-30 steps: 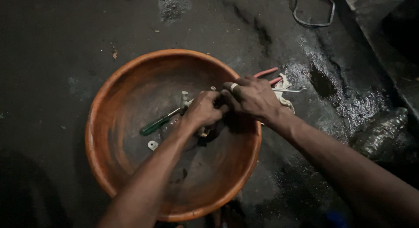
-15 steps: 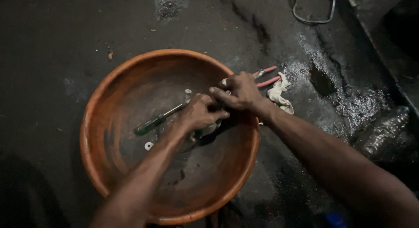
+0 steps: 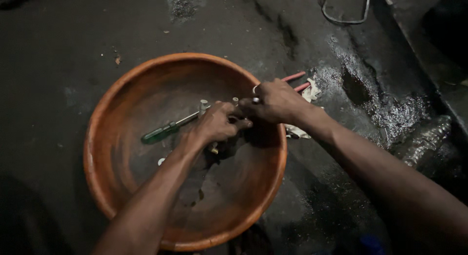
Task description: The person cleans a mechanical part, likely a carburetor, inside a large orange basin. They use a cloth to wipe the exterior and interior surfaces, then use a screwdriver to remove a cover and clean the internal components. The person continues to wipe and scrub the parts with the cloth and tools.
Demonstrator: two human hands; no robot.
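A wide orange-brown basin (image 3: 122, 94) sits on a dark, oily floor. Over its middle, my left hand (image 3: 217, 123) and my right hand (image 3: 273, 101) meet, fingers closed together on a small dark metal part that is mostly hidden between them. A ring shows on a finger of my right hand. In the basin lie a screwdriver with a green handle (image 3: 163, 130) and a few small pale metal bits (image 3: 203, 105). Dark liquid pools at the basin's bottom.
Red-handled pliers (image 3: 298, 80) and a dirty white rag (image 3: 308, 95) lie just beyond the basin's right rim. A wire loop (image 3: 343, 16) is at the top. A clear plastic bottle (image 3: 424, 140) lies at the right by a wet oily patch.
The view has shifted slightly, so the basin sits a little lower and to the left. Both hands stay clasped over the basin's middle, working the small part between their fingers.
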